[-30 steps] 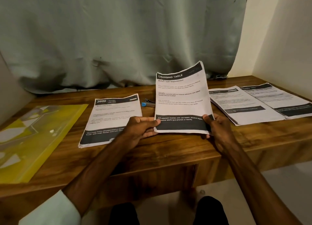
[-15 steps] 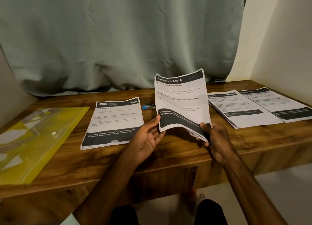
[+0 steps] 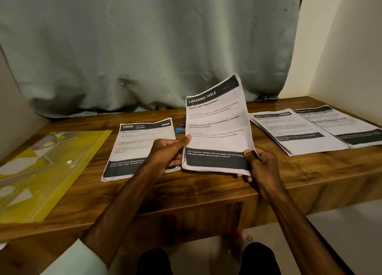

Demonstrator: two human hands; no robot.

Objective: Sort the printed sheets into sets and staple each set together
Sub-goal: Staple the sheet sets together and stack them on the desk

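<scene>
A stack of printed sheets headed "DRESSING TABLE" stands tilted above the wooden desk. My right hand grips its lower right corner. My left hand is at its left edge, thumb tip touching the paper. To the left lies a set headed "3800", flat on the desk and partly under my left hand. Two more sets lie at the right: one and another beside it. A blue stapler peeks out behind the held stack, mostly hidden.
A yellow transparent folder lies on the desk's left end. A grey-green curtain hangs behind the desk, and a white wall closes the right side. My knees show below the desk's front edge.
The held stack has been squared and raised more upright, leaning right. My left hand has shifted from under the stack's lower left corner to its left edge.
</scene>
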